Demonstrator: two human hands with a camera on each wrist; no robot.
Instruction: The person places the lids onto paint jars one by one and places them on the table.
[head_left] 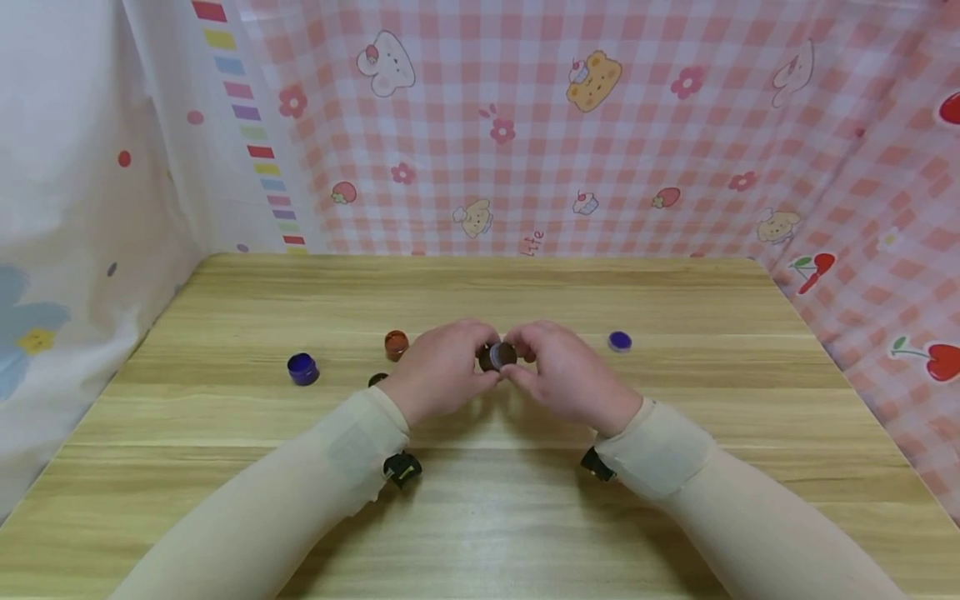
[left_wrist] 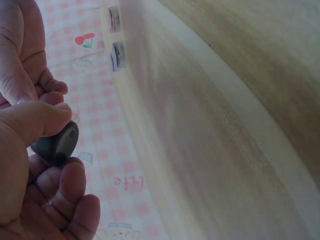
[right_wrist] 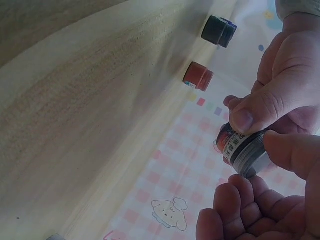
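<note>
Over the middle of the table, both hands hold a small dark paint jar [head_left: 498, 357]. My left hand [head_left: 448, 367] pinches its labelled body between thumb and fingers. The right hand [head_left: 570, 375] grips the ridged lid [right_wrist: 254, 159] at the other end. In the right wrist view the jar [right_wrist: 234, 144] is tilted, with the lid lying against the body; whether it is loose cannot be told. The left wrist view shows the jar's dark end [left_wrist: 59, 145] under the left thumb.
Left of the hands stand a purple paint jar [head_left: 303, 368] and an orange jar [head_left: 396, 344], both without lids. A dark round thing [head_left: 378, 379] is mostly hidden by the left wrist. A purple lid [head_left: 619, 341] lies to the right. Patterned curtains [head_left: 525, 167] border the wooden table [head_left: 495, 525].
</note>
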